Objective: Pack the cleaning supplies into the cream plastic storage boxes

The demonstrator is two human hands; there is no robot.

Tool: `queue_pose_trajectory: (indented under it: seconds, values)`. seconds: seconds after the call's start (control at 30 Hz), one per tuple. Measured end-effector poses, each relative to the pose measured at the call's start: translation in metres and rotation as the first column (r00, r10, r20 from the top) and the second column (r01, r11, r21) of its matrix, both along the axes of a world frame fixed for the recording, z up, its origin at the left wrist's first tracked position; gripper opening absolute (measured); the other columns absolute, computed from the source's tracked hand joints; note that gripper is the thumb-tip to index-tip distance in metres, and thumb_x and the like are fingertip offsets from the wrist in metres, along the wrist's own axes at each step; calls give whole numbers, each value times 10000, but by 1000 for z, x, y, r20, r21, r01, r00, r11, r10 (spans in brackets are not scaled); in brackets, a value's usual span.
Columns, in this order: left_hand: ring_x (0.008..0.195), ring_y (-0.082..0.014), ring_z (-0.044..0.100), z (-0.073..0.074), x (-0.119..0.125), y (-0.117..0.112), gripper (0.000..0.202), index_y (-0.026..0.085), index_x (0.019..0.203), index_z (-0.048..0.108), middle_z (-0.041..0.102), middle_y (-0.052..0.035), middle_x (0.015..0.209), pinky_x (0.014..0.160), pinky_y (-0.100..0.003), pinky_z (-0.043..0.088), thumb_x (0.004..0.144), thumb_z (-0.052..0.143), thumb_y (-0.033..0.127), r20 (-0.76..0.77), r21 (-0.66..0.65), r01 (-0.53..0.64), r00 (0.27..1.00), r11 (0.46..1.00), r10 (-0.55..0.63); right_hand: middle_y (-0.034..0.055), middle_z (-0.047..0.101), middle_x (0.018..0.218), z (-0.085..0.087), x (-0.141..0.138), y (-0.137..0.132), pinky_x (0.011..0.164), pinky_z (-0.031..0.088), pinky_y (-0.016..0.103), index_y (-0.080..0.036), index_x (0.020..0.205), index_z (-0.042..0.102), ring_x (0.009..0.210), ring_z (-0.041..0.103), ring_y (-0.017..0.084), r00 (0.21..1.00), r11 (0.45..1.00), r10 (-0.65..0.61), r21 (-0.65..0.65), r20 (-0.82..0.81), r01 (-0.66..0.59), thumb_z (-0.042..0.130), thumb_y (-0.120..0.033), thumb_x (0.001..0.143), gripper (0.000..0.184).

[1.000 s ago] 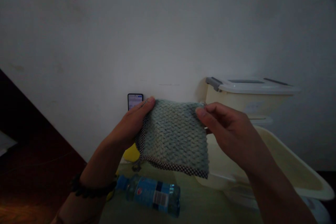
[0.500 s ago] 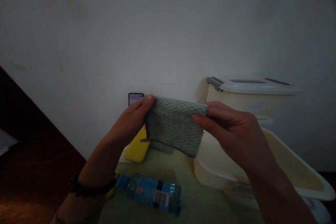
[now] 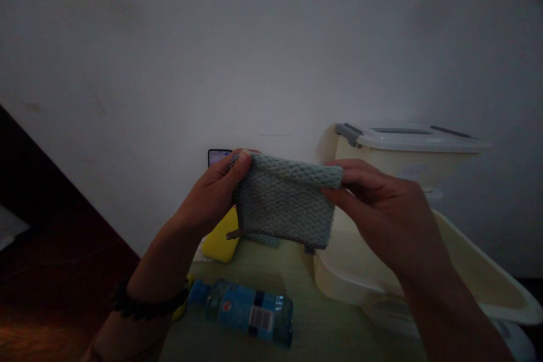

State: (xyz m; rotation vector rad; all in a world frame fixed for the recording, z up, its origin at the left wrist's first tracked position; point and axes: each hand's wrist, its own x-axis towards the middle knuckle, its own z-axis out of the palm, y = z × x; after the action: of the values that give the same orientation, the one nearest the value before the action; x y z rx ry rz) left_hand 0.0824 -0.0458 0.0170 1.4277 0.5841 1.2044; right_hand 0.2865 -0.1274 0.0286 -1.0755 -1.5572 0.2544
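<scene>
A pale green textured cloth with a dark checked border is held up in front of me, folded over along its top edge. My left hand pinches its upper left corner between thumb and fingers. My right hand grips the upper right corner, fingers closed over the fold. A small loop tag hangs from the cloth's lower left corner. A black bead bracelet sits on my left wrist.
A plastic water bottle with a blue label lies on the green surface below. A yellow object and a phone lean at the white wall. A cream tub and a lidded cream bin stand at right.
The cloth hung open a second ago; its lower half has been folded up, making it about half as tall. Both hands kept their grip on the top corners and rose slightly.
</scene>
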Motion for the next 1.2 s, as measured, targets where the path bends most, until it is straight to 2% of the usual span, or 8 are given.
queue_pose_trajectory:
  seconds: [0.2, 0.43, 0.6, 0.67, 0.87, 1.03, 1.1, 1.2]
  values:
    - [691, -110, 468, -1, 0, -2, 260, 211, 901, 661, 548, 24, 776, 603, -193, 379, 835, 598, 454, -36, 50, -17, 999, 999, 19, -19, 693, 1096, 4, -1, -1, 864, 487, 248, -244, 794, 733, 1017, 621, 133, 997, 997, 69, -36, -19, -70, 626, -297, 835, 127]
    - [711, -124, 444, -2, 0, -1, 274, 235, 889, 663, 544, 22, 796, 612, -200, 358, 846, 565, 487, -93, 168, -59, 993, 984, 75, -60, 751, 879, 5, -2, -2, 749, 552, 228, -301, 832, 753, 826, 686, 113, 998, 998, -47, 33, -31, 48, 653, -231, 814, 123]
    - [656, -125, 425, -1, 1, -1, 315, 223, 901, 656, 507, 14, 752, 544, -197, 343, 830, 563, 516, -118, 125, -56, 990, 991, 71, -43, 737, 707, 4, -6, -2, 599, 584, 216, -232, 738, 717, 649, 701, 124, 984, 990, -141, 2, -110, 142, 721, -228, 738, 6]
    - [648, -123, 431, -2, 1, -1, 331, 218, 911, 650, 503, 12, 749, 525, -193, 344, 817, 575, 526, -115, 101, -57, 991, 993, 69, -51, 717, 664, 2, -6, -1, 549, 576, 196, -217, 740, 673, 603, 695, 117, 969, 989, -144, -3, -200, 147, 755, -220, 693, 95]
    - [658, -115, 462, 0, 1, -2, 330, 204, 925, 647, 537, 8, 760, 545, -194, 376, 789, 622, 504, -108, 133, -41, 993, 990, 56, -51, 720, 688, 4, -6, 1, 558, 575, 203, -234, 962, 618, 606, 691, 119, 940, 996, -84, -57, -331, 69, 760, -176, 673, 327]
    - [716, -133, 536, 4, 0, -5, 303, 191, 900, 645, 593, 14, 772, 640, -223, 437, 647, 798, 263, -216, 187, 64, 976, 980, -23, -32, 722, 748, 7, -7, -2, 585, 558, 194, -231, 893, 663, 661, 681, 108, 958, 997, -41, -68, -284, 23, 688, -178, 757, 149]
    - [662, -124, 527, 5, 2, -7, 225, 174, 810, 639, 577, 23, 706, 612, -223, 434, 655, 788, 243, -225, 198, 27, 974, 980, 19, -25, 714, 763, 5, -7, -2, 566, 544, 183, -228, 862, 636, 684, 675, 110, 960, 997, 8, -74, -280, -30, 661, -222, 791, 75]
    - [643, -124, 527, 5, 6, -9, 229, 171, 776, 622, 569, 28, 681, 588, -222, 438, 648, 789, 262, -150, 205, -71, 983, 976, 102, 6, 721, 895, 2, -6, -2, 607, 556, 207, -222, 942, 598, 779, 685, 144, 959, 955, 176, -198, -222, -221, 678, -262, 783, 183]
